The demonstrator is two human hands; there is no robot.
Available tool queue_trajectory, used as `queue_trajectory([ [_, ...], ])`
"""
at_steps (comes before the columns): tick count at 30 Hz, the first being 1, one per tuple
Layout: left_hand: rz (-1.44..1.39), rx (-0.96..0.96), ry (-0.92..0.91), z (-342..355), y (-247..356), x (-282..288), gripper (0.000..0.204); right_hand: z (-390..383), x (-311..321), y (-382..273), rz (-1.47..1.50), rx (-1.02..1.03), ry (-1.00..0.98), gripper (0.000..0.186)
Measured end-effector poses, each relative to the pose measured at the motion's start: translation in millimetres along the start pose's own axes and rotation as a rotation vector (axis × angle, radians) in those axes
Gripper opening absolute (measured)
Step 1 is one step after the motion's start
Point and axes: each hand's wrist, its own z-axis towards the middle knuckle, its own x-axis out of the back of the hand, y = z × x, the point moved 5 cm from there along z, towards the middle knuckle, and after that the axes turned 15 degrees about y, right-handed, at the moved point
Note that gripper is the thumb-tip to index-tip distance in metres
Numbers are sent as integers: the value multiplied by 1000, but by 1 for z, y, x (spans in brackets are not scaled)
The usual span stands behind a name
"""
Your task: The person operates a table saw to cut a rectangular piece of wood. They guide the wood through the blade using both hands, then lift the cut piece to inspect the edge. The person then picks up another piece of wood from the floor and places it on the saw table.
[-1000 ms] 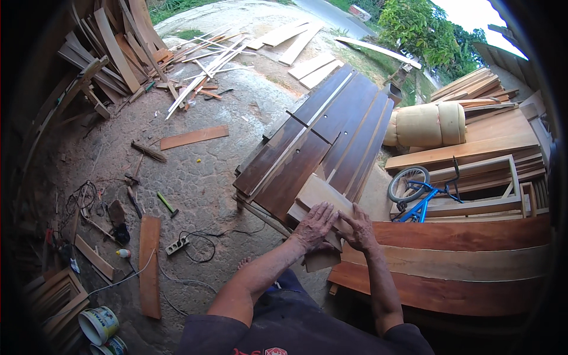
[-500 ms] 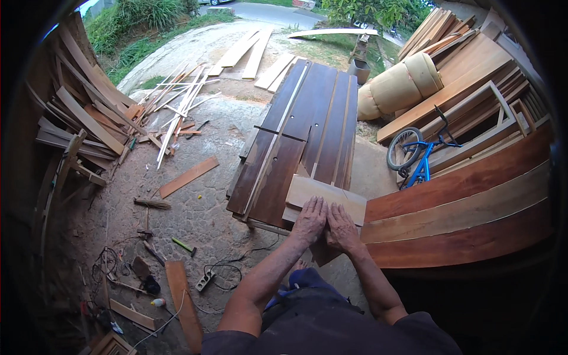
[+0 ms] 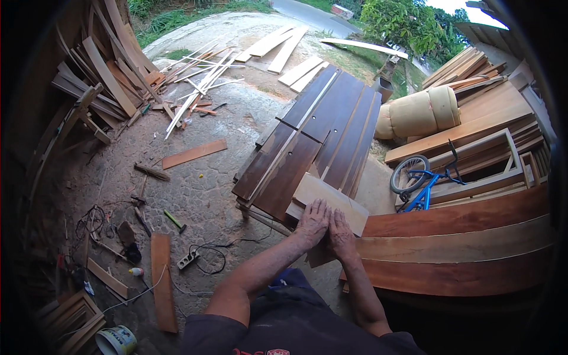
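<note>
1. Pale wood is lying under both hands: a short board (image 3: 340, 200) is resting at an angle over the near end of a dark brown panel (image 3: 281, 187), directly beneath the fingers.
2. The left hand (image 3: 312, 226) is lying open on the board's near part, its fingers extending forward and pressing flat; its thumb is not showing clearly.
3. The right hand (image 3: 341, 236) is resting just beside the left, also open, with fingers stretching forward along the board; whether its thumb is gripping the edge, I cannot tell.
4. Another pale wooden piece (image 3: 292, 209) is sticking out from under the board, just left of the left hand.
5. Beyond both hands, the dark panel is stretching away, and a rolled foam mattress (image 3: 417, 112) is lying past it, to the right.
6. Right of the right hand, a reddish-brown plank (image 3: 455, 216) is running outward, while a blue bicycle (image 3: 423, 192) is lying farther forward.
7. Well left of the left hand, a green-handled hammer (image 3: 173, 220) is lying on the ground, and a power strip (image 3: 188, 259) is sitting nearer the body.
</note>
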Motion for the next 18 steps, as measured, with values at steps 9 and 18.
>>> queue_trajectory([
  [9,63,-97,59,-6,-1,-4,53,2,6,-7,-168,-64,-96,71],
  [18,120,-165,8,-1,-1,-2,53,1,-3,0,-159,-15,-22,63],
])
